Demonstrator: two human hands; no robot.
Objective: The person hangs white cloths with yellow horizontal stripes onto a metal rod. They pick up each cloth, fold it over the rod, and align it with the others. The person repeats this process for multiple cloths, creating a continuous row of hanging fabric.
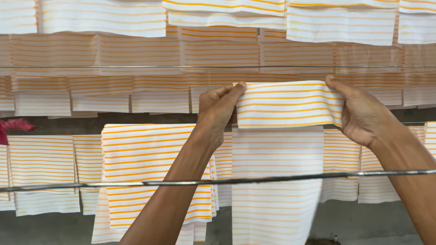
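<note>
Our left hand [218, 106] and right hand [361, 113] grasp a white orange-striped cloth [286, 103]; a thin metal wire [272, 178] crosses before our forearms.

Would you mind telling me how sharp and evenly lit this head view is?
Head view: soft, even daylight, no glare; the left hand, right hand and the striped cloth they hold are sharp; the near wire is slightly soft; the hanging cloth's lower edge looks motion-blurred; the upper rows look paler.
</note>
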